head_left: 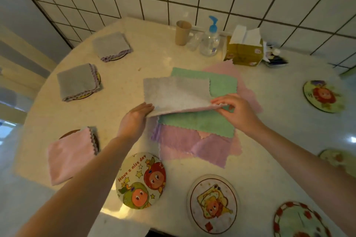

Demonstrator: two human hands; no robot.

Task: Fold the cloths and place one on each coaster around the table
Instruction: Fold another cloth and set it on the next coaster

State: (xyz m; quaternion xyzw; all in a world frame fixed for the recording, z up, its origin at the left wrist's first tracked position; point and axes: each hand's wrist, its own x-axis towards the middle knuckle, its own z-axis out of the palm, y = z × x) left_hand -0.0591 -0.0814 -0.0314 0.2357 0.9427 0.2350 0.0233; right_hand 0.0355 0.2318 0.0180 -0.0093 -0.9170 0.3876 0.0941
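Both hands pinched a grey cloth, the left hand at its near-left corner and the right hand at its near-right corner, lifted just above the green cloth on the desk.

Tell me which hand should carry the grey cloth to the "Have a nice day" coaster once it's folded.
Left, probably. The left hand grips the grey cloth at its left edge, and that coaster lies just below it, bare. The right hand would have to cross over.
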